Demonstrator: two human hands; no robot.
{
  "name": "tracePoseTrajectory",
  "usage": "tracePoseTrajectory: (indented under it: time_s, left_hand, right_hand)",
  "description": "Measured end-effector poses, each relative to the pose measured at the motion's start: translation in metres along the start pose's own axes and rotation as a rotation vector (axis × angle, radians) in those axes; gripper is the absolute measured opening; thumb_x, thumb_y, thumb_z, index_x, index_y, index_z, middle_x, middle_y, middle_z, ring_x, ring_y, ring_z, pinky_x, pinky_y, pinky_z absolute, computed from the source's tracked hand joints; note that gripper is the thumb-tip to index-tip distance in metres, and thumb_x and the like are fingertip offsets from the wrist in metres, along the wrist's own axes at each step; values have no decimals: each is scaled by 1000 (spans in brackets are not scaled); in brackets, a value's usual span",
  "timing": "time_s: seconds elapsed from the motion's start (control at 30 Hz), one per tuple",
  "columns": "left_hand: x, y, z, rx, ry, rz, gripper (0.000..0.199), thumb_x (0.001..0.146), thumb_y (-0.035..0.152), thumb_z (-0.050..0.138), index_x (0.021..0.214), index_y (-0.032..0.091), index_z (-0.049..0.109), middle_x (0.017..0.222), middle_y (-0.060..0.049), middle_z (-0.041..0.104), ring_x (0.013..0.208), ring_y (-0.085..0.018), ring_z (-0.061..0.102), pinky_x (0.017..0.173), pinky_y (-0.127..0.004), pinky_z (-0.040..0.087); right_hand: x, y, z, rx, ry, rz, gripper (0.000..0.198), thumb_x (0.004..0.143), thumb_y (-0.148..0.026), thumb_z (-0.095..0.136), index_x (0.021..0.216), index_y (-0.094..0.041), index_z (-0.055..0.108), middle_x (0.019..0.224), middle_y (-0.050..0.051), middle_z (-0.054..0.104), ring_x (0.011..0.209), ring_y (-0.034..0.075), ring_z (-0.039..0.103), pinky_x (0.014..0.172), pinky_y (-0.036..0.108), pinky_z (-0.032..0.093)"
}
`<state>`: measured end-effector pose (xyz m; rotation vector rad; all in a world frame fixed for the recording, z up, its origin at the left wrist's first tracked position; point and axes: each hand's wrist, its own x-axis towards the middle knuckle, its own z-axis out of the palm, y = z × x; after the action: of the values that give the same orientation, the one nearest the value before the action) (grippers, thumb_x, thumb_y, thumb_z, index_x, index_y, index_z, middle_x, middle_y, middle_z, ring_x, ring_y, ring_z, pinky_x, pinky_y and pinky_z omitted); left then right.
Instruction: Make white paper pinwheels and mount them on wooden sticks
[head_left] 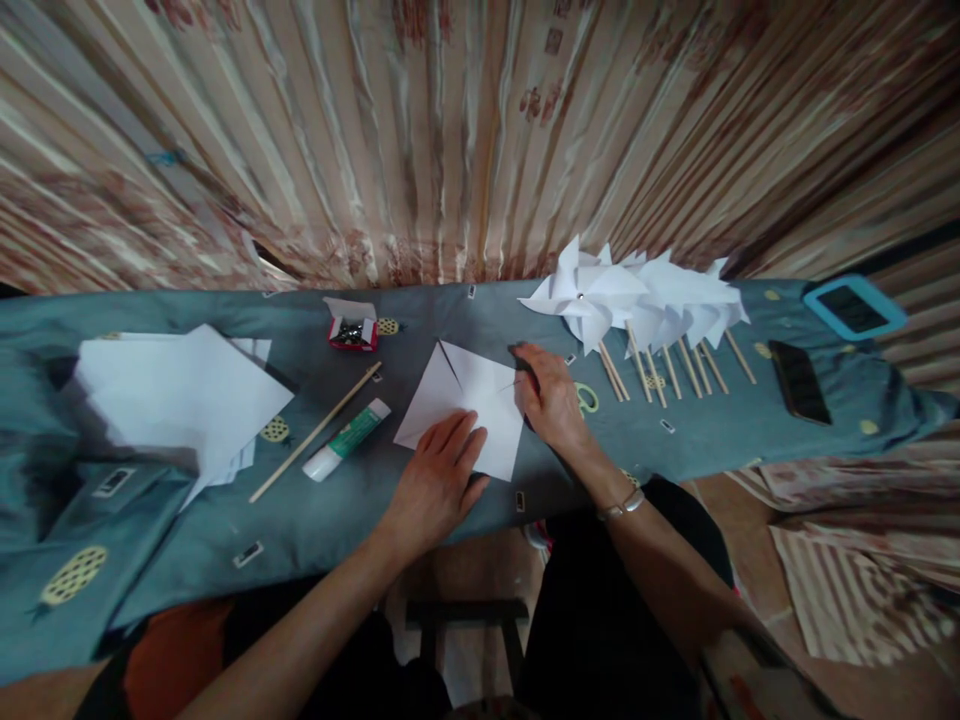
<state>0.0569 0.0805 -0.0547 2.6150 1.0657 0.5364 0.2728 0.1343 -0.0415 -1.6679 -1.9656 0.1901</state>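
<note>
A square white sheet of paper lies on the cloth-covered table in front of me, with slits running in from its corners. My left hand rests on the sheet's lower edge, fingers stretched out and flat. At the right corner, my right hand has its fingers bent round the paper's edge. Just right of that hand, the green handle of a pair of scissors shows; the rest is hidden. To the left lie a glue stick and a thin wooden stick.
A small open red box holds shiny metal pieces. White paper sheets are piled at left. Several paper pinwheels on sticks lie at right, near a phone and a blue-framed device. A curtain hangs behind.
</note>
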Motion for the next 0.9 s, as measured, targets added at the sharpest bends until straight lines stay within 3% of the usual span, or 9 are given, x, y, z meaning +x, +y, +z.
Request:
tracePoseTrajectory:
  time_s: [0.07,0.23,0.6,0.9]
  left_hand:
    - [0,0,0,7,7,1,47,90,29,63,132,9,53,144,-22,52,134,-36,48,109,-52,44]
    - [1,2,1,13,27,3,47,91,30,61,131,7,53,139,-23,55,133,-37,50,108,-53,44]
    - [2,2,3,-35,45,-8,51,88,27,64,134,11,52,139,-21,56,134,-35,49,109,-54,43]
    - [3,3,2,-40,32,-8,50,88,27,65,131,3,55,138,-25,56,134,-38,47,111,-53,41]
  right_hand:
    - [-6,-12,-3,-39,-27,-103,42,98,-20,38,135,-13,57,143,15,56,134,28,47,113,51,38]
    - [-16,-34,5,-21,-208,-333,43,97,-14,38,135,-6,57,141,18,58,131,28,49,113,47,43]
    - [13,-38,15,-16,-292,-320,42,95,-13,39,130,-13,62,129,17,61,118,28,57,104,48,50]
    - [27,-41,19,-62,-316,-334,38,98,-15,36,125,-9,62,126,18,61,115,26,57,107,43,47]
